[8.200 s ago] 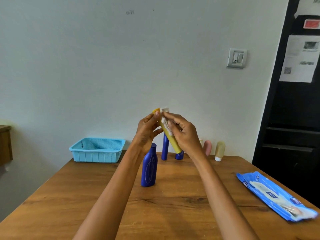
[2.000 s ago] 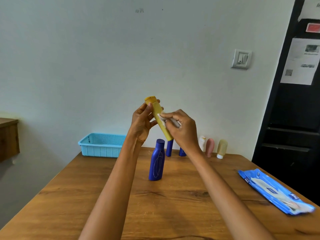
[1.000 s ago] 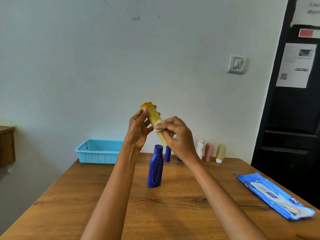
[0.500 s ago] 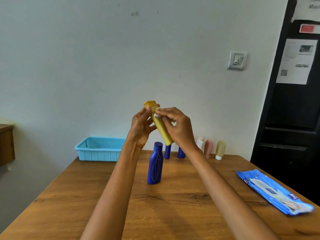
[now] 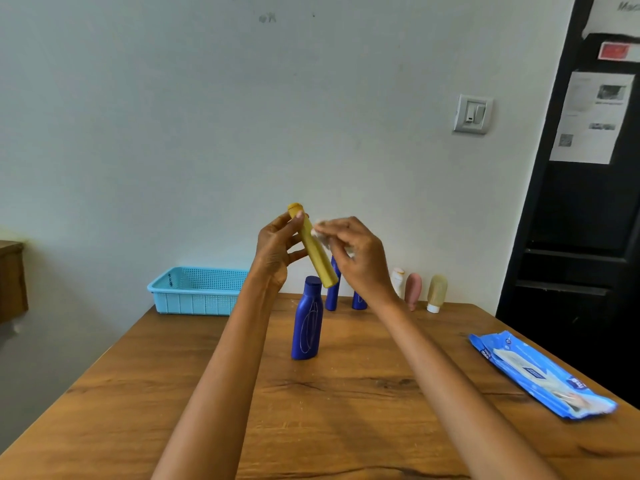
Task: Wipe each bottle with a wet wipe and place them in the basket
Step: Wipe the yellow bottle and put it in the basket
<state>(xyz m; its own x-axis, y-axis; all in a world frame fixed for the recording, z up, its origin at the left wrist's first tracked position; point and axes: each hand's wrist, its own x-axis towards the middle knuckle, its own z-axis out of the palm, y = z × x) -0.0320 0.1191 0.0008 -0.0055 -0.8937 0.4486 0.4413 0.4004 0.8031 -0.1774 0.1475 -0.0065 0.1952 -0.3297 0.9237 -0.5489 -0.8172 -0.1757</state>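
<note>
A pale, plain wall (image 5: 173,116) fills most of the view, with a small dark smudge (image 5: 267,18) high up. A grey-white light switch (image 5: 472,114) is mounted on it toward the right. At the far right stands a black door or cabinet (image 5: 571,254) with a printed paper sheet (image 5: 594,117) stuck to it and a red label (image 5: 613,51) above. A wooden tabletop (image 5: 329,403) with visible grain runs up to the wall. At the left edge, part of a brown wooden piece of furniture (image 5: 12,278) shows. Soft, even light.
</note>
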